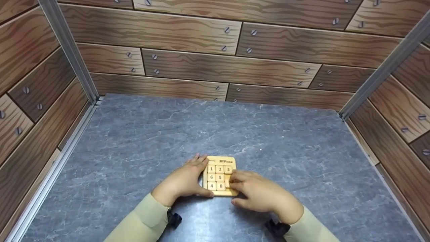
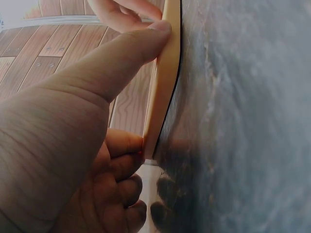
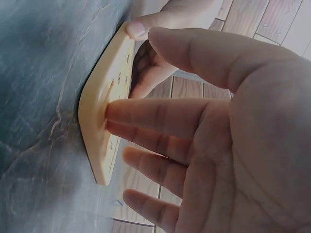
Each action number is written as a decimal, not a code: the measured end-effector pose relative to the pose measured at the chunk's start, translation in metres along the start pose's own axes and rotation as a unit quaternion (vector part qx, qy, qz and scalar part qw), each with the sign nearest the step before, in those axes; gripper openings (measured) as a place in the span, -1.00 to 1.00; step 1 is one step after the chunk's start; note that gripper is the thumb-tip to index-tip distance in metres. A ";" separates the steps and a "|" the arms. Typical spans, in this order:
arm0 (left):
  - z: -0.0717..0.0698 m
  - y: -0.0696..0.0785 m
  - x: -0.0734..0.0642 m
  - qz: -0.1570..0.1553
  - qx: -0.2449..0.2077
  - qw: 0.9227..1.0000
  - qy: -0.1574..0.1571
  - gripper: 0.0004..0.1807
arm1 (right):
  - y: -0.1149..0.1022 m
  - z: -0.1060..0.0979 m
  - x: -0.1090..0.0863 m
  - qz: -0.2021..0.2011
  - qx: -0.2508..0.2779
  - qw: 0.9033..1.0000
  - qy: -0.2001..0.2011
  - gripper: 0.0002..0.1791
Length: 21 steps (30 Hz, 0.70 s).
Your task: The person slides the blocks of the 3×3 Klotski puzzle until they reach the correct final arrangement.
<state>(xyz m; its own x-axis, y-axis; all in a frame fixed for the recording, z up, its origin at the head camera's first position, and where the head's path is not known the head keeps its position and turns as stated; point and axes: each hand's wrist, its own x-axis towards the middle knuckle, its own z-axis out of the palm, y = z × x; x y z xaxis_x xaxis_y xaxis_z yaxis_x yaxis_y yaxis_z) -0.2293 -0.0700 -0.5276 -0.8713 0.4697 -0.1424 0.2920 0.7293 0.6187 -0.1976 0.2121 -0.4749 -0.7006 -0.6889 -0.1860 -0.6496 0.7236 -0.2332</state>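
A yellow number sliding puzzle (image 1: 220,194) lies on the table, its square tiles sitting in a rounded frame. Tiles 1, 2 and 3 fill the top row; 6 and 5 stand in the middle row, 4 and 8 in the bottom row. My left hand (image 1: 185,178) holds the frame by its left side, thumb on the near edge and fingers at the far left corner. From the right, my right hand (image 1: 260,192) reaches over the board. Its extended index and middle fingertips (image 3: 116,110) touch the right column, partly hiding it, while the thumb stays apart from the frame.
The grey marbled tabletop (image 1: 188,127) spreads around the puzzle. Wood-print panels (image 1: 188,33) wall it in at the back and both sides, with metal posts at the two back corners.
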 end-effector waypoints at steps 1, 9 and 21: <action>0.000 0.000 0.000 0.000 0.000 1.000 0.000 0.43 | 0.001 0.000 0.000 0.004 0.002 1.000 -0.001 -0.36; 0.001 0.000 0.001 0.000 0.004 1.000 0.001 0.43 | 0.005 0.003 0.003 0.024 0.009 1.000 -0.005 -0.25; -0.001 0.000 0.000 0.006 0.009 1.000 0.001 0.43 | -0.007 0.010 0.006 -0.064 -0.029 0.998 -0.005 -0.31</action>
<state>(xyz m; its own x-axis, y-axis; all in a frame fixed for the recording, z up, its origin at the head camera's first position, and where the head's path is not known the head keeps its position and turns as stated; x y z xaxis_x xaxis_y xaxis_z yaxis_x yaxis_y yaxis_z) -0.2297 -0.0702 -0.5270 -0.8684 0.4772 -0.1347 0.3088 0.7330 0.6061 -0.1942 0.2030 -0.4841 -0.6076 -0.7762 -0.1681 -0.7498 0.6304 -0.2008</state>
